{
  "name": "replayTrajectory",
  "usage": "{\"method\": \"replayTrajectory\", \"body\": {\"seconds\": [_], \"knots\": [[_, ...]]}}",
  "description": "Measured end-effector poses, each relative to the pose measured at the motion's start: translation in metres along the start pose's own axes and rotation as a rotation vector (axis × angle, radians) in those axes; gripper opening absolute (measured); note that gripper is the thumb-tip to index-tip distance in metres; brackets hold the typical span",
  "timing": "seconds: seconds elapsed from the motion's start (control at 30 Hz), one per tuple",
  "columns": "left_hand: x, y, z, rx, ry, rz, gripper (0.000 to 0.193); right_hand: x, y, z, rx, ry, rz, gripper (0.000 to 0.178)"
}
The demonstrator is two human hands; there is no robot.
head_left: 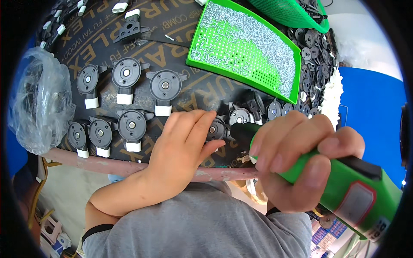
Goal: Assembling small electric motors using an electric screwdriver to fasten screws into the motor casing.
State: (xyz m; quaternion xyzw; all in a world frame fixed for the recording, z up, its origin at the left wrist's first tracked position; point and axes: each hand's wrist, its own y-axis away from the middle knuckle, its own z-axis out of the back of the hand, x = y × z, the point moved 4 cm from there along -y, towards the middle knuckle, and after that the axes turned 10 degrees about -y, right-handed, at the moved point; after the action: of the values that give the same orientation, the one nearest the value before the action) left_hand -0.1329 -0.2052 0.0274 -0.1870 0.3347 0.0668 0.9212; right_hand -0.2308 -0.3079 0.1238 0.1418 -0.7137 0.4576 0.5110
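Observation:
My right hand (301, 161) is wrapped round a green electric screwdriver (363, 195) with a black nose. Its tip points left and meets a black round plastic part (214, 130) near the table's front edge. My left hand (185, 142) steadies that part, with fingertips above it and the thumb below. The hand partly hides it. To the left stand two rows of similar black disc-shaped parts (165, 86) with white ends and a metal piece at the centre. Several more discs (238, 115) lie just beyond the screwdriver's nose.
A green perforated tray (245, 76) of small silver screws lies at the far middle, with a green basket (297, 15) of black parts behind it. Black discs (307, 53) pile up at right. A clear plastic bag (41, 101) sits at left. The table's front edge (103, 165) is worn.

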Motion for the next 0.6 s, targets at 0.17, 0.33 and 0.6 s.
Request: {"method": "replayTrajectory", "body": {"seconds": [0.17,0.33,0.6], "knots": [[0.000,0.002,0.000,-0.003,-0.008,-0.014,0.054,-0.001,-0.006,-0.001,0.142,0.101,-0.002,0.025],[-0.004,0.000,-0.005,0.012,-0.006,-0.037,0.058,0.033,-0.022,0.034,-0.179,-0.084,0.232,0.027],[0.002,-0.002,-0.008,0.039,0.036,0.014,0.068,-0.039,-0.043,0.080,-0.433,0.179,0.174,0.015]]}}
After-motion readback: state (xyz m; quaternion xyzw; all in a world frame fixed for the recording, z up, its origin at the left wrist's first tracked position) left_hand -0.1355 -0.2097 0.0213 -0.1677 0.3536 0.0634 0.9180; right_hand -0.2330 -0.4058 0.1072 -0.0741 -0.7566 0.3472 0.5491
